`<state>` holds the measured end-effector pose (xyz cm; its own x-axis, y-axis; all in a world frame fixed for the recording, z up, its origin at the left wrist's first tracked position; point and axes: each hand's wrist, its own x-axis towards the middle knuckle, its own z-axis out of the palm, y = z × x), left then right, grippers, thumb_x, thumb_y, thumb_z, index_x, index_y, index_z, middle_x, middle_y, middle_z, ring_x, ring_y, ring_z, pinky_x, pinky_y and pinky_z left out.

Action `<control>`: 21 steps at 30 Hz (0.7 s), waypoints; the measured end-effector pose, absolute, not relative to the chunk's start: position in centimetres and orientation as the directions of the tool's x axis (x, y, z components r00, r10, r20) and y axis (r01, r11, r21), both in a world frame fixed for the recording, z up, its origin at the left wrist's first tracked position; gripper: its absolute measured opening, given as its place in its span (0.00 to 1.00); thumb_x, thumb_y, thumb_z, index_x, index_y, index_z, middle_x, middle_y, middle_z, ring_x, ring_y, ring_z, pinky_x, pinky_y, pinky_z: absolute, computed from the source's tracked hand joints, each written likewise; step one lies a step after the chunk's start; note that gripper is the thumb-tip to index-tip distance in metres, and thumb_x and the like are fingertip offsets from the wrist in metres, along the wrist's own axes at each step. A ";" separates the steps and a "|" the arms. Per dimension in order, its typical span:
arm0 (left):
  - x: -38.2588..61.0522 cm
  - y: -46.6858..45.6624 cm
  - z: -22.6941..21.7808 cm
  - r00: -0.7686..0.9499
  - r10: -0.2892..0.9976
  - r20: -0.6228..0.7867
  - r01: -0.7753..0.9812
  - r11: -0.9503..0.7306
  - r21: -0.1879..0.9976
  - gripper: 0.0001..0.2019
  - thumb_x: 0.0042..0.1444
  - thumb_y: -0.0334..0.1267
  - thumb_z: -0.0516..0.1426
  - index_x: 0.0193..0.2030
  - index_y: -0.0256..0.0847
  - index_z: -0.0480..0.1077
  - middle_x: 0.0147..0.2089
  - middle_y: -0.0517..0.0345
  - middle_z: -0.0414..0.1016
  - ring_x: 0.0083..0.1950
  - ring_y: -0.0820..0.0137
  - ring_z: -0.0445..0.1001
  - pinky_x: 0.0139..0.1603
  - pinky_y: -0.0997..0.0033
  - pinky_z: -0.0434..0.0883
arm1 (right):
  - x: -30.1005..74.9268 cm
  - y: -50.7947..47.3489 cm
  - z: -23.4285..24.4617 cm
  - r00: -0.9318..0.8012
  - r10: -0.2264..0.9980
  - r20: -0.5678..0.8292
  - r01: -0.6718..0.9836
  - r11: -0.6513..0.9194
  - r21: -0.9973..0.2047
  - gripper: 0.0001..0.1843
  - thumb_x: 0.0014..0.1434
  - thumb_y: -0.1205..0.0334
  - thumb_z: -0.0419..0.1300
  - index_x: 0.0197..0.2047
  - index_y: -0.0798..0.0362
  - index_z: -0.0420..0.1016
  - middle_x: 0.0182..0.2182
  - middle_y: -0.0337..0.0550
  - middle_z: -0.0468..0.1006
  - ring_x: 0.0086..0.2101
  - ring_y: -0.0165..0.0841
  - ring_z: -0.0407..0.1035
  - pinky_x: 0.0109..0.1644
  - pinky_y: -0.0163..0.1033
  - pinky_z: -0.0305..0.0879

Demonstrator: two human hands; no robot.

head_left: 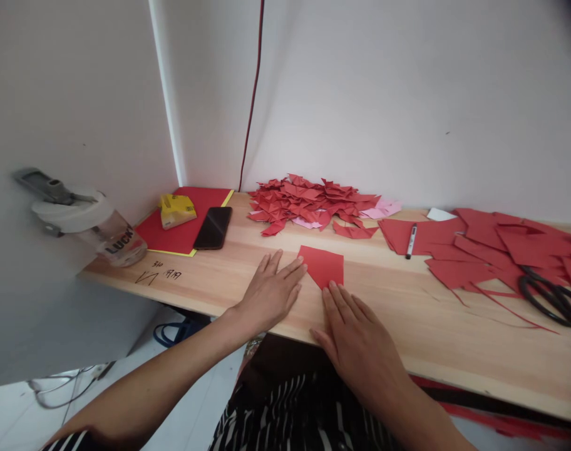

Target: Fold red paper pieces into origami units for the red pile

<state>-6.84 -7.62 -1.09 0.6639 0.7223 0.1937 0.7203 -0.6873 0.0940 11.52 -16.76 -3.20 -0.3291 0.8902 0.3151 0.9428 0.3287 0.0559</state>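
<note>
A small red paper piece [323, 265] lies flat on the wooden desk [248, 275], folded to a point toward me. My left hand [270, 292] rests flat on the desk, fingers stretched out, fingertips touching the paper's left edge. Flat as well, my right hand [355, 326] has its fingertips at the paper's lower point. Neither hand grips anything.
A heap of folded red paper shapes [308, 202] sits at the back. Cut red sheets [492, 250], a marker [411, 241] and black scissors [551, 295] lie to the right. At left are a phone [213, 227], a yellow pack [176, 210] on red card, and a bottle [102, 228].
</note>
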 end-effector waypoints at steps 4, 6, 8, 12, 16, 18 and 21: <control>-6.3 -7.3 -0.8 0.652 0.743 0.148 0.737 -0.668 0.103 0.23 0.68 0.43 0.44 0.67 0.44 0.61 0.72 0.57 0.56 0.73 0.47 0.48 0.69 0.39 0.52 | 11.0 -17.9 -3.5 -0.324 0.873 0.364 0.944 0.324 0.064 0.33 0.67 0.50 0.48 0.60 0.73 0.69 0.59 0.67 0.69 0.59 0.50 0.65 0.64 0.54 0.60; -5.8 -6.9 -0.7 0.653 0.748 0.121 0.739 -0.664 0.113 0.24 0.68 0.46 0.43 0.68 0.43 0.60 0.72 0.56 0.55 0.74 0.47 0.47 0.70 0.39 0.50 | 10.4 -18.4 -3.6 -0.306 0.870 0.385 0.948 0.313 0.046 0.34 0.68 0.48 0.47 0.60 0.72 0.70 0.59 0.66 0.70 0.59 0.49 0.65 0.64 0.55 0.58; -5.2 -6.3 -0.5 0.665 0.741 0.091 0.730 -0.671 0.125 0.26 0.68 0.49 0.44 0.69 0.43 0.59 0.73 0.56 0.53 0.74 0.47 0.45 0.71 0.39 0.48 | 9.7 -18.8 -3.4 -0.306 0.868 0.391 0.947 0.319 0.032 0.35 0.68 0.46 0.46 0.60 0.70 0.71 0.59 0.65 0.70 0.59 0.50 0.65 0.64 0.55 0.57; -4.5 -4.9 -0.5 0.692 0.721 0.025 0.708 -0.686 0.167 0.31 0.65 0.56 0.47 0.71 0.46 0.53 0.75 0.55 0.46 0.75 0.45 0.40 0.70 0.36 0.46 | 8.2 -18.8 -2.9 -0.349 0.868 0.352 0.929 0.369 0.012 0.35 0.67 0.44 0.48 0.59 0.69 0.72 0.59 0.65 0.70 0.58 0.50 0.66 0.63 0.55 0.59; -4.4 -4.1 -0.8 0.704 0.710 0.007 0.698 -0.694 0.177 0.30 0.65 0.55 0.46 0.71 0.49 0.52 0.76 0.56 0.43 0.75 0.45 0.39 0.70 0.35 0.44 | 7.4 -18.4 -2.6 -0.360 0.882 0.303 0.923 0.384 -0.021 0.37 0.65 0.44 0.51 0.60 0.71 0.70 0.59 0.68 0.69 0.59 0.51 0.65 0.64 0.55 0.59; -4.5 -4.0 -0.9 0.702 0.712 0.026 0.698 -0.694 0.175 0.29 0.66 0.53 0.46 0.71 0.49 0.53 0.75 0.55 0.44 0.75 0.46 0.40 0.70 0.35 0.44 | 7.3 -18.3 -2.5 -0.362 0.883 0.300 0.921 0.388 -0.029 0.37 0.65 0.44 0.52 0.60 0.71 0.70 0.59 0.68 0.68 0.59 0.51 0.65 0.64 0.54 0.60; -4.5 -4.2 -1.0 0.700 0.711 0.070 0.689 -0.698 0.195 0.28 0.66 0.50 0.48 0.71 0.48 0.52 0.75 0.54 0.47 0.75 0.47 0.41 0.69 0.34 0.44 | 7.4 -18.2 -2.5 -0.362 0.875 0.322 0.920 0.390 -0.025 0.36 0.64 0.45 0.53 0.59 0.71 0.71 0.58 0.68 0.69 0.59 0.50 0.66 0.63 0.52 0.62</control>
